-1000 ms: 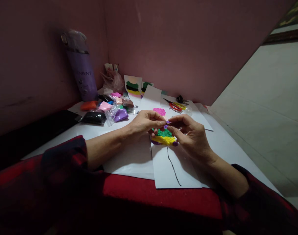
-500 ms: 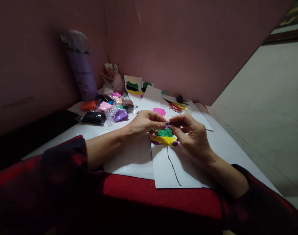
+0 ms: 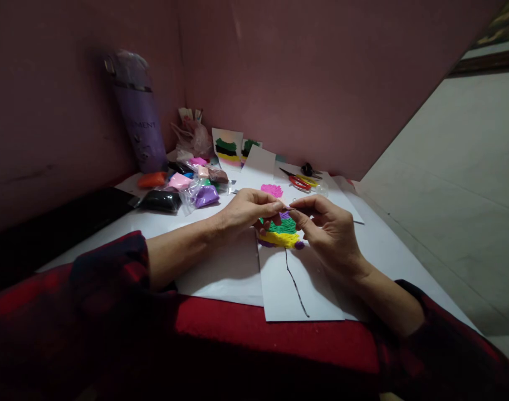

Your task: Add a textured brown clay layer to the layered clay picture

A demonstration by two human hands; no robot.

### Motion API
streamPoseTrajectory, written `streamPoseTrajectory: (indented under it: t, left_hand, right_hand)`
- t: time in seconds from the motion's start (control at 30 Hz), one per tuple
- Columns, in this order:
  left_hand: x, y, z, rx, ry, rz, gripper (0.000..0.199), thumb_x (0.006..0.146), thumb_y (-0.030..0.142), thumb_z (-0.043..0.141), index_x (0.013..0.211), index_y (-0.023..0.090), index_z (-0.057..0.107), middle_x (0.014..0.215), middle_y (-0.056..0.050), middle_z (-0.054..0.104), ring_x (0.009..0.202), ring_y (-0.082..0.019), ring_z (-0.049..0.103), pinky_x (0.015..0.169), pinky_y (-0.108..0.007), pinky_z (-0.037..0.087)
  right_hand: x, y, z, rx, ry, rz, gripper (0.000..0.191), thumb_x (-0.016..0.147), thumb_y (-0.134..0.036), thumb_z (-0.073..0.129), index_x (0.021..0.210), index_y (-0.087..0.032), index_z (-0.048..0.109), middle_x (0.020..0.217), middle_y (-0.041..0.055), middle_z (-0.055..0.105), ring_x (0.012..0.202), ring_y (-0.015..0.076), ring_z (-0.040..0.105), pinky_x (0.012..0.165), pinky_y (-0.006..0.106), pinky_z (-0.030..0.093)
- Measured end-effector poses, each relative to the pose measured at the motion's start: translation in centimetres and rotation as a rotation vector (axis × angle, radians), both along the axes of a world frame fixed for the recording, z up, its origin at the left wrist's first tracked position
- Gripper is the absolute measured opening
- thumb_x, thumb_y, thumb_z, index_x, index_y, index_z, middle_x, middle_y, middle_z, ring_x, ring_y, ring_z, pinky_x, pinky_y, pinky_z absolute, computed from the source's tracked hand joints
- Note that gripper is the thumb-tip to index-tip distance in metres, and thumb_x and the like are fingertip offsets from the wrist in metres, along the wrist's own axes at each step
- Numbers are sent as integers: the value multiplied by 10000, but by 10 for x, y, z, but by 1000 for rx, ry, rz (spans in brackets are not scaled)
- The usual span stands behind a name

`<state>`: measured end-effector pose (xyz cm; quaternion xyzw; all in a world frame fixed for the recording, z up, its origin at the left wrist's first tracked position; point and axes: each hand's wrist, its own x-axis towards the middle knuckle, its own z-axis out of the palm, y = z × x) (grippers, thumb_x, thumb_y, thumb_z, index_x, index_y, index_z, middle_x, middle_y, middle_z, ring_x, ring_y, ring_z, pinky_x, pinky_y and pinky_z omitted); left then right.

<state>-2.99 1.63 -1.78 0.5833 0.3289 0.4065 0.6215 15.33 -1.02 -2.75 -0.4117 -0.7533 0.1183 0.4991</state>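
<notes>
Between the fingertips of my left hand (image 3: 257,207) and my right hand (image 3: 323,223) is a small dark piece (image 3: 288,209), pinched from both sides; its material is too small to make out. Both hands hover over a white sheet (image 3: 300,289) that bears a picture in layers: pink (image 3: 272,190) at the top, then purple, green (image 3: 283,226) and yellow (image 3: 282,239). Purple bits (image 3: 299,245) lie along the yellow layer's lower edge. From there a thin dark wavy line (image 3: 294,281) runs down the sheet.
Bagged coloured clay (image 3: 206,196) lies to the left, before a purple bottle (image 3: 141,122). Red-handled scissors (image 3: 299,182) rest behind the hands. Small layered pictures (image 3: 227,149) lean at the wall. A dark flat object (image 3: 91,211) is at the far left.
My fingertips have shifted slightly around the dark piece, and a little more of the green and purple layers shows. The rest looks the same.
</notes>
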Motion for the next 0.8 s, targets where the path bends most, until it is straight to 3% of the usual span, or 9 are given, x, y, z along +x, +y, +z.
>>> streamPoseTrajectory:
  t: [0.2,0.37,0.6,0.8]
  left_hand:
    - [1,1,2,-24,-10,18,81,740,144,729,773,84,684,624,-5,620,482,-64,516,480,-196,412]
    - [1,0,2,-58,-39,22,161,671,38,724,819,90,686,687,-13,651,507,-74,549,502,-213,441]
    - [1,1,0,-38,-6,-9,123,739,197,746,779,99,684,574,13,581,465,-64,502,472,-195,413]
    - [0,0,-1,-1,-3,-15,221,807,301,698,731,98,655,617,1,580,492,-63,508,487,-196,432]
  right_hand:
    - [2,3,-3,-3,25,46,79,818,-191,705,892,-180,682,814,24,700,706,165,665,625,303,519]
    - [2,3,-4,-22,45,60,93,806,-169,706,892,-190,678,833,27,705,740,178,681,676,324,545]
    - [1,3,-3,-57,53,91,110,804,-195,703,909,-195,668,859,46,716,766,198,699,698,349,571]
    - [1,3,-2,-50,39,26,93,817,-210,698,903,-187,670,813,40,719,672,174,670,559,296,516]
